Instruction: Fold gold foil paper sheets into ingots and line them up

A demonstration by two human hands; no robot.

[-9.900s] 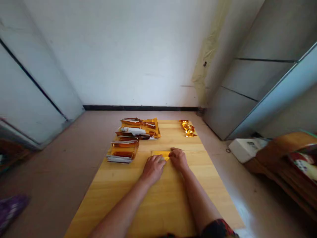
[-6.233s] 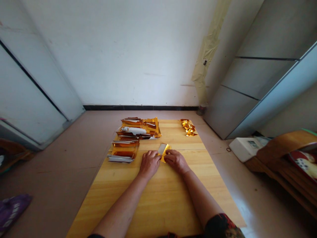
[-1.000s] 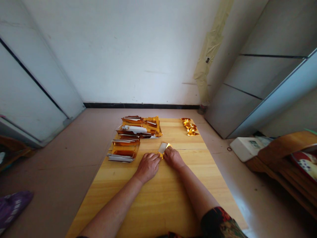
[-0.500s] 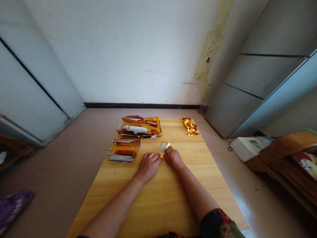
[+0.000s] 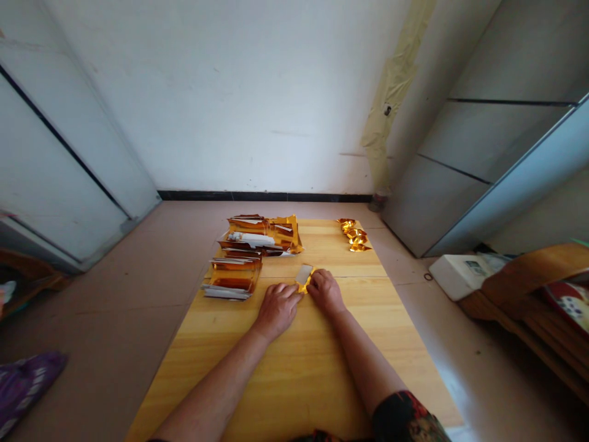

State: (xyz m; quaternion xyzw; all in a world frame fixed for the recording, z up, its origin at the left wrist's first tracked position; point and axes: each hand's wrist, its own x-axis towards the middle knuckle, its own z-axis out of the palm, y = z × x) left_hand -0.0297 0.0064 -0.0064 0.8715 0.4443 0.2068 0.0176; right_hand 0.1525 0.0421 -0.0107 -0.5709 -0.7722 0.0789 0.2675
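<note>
Well, foil: a gold foil piece (image 5: 304,280) with a pale silver face, partly folded, lies on the wooden surface (image 5: 294,374) between both hands, its silver end pointing away from the person.
Left hand: the left hand (image 5: 277,311) lies palm down, its fingertips (image 5: 294,291) against the foil's near left edge.
Right hand: the right hand (image 5: 326,293) presses in from the other side, so the grip is together, clamped on the foil.
Nearby stacks: foil packets (image 5: 234,276) stand in piles just left of the hands, with more foil packets (image 5: 264,233) behind them.
Far end: small folded gold foil shapes (image 5: 354,236) sit in a short row.
Floor: a purple slipper (image 5: 27,390) lies at lower left.
</note>
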